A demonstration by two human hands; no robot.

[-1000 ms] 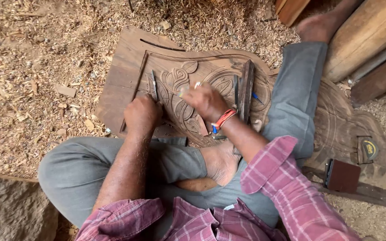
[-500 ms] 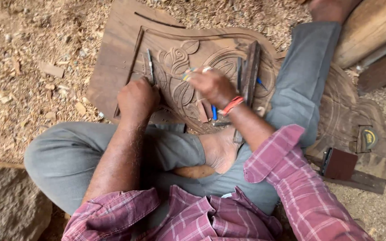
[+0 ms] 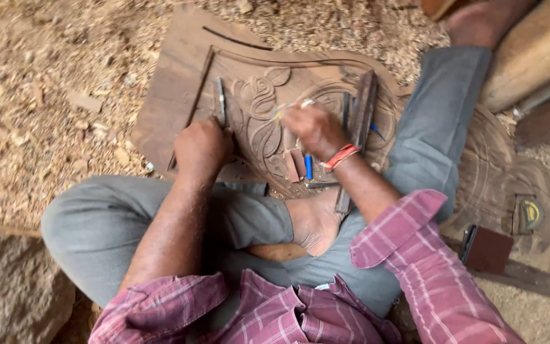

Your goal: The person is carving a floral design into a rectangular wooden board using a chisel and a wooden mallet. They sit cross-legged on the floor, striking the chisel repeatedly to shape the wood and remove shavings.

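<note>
I sit cross-legged on the ground over a carved wooden panel [image 3: 179, 76] with a floral relief. My left hand [image 3: 202, 148] is fisted around a thin metal chisel [image 3: 221, 99], its tip on the panel's inner groove. Over the carved flower, my right hand [image 3: 316, 130], with an orange band on the wrist, pinches a small pencil-like stick [image 3: 288, 108]. A blue-handled tool [image 3: 308, 167] and a few other chisels lie on the panel below that hand.
Wood chips and sawdust [image 3: 39, 95] cover the ground on the left. A long dark wooden strip [image 3: 363, 111] lies across the panel. A dark block [image 3: 488, 248] and a second carved board [image 3: 529, 213] sit at the right. Timber logs [image 3: 529, 51] lie top right.
The view has shifted so the panel sits lower and nearer. My right hand has moved up over the carved flower; my left hand stays on the chisel.
</note>
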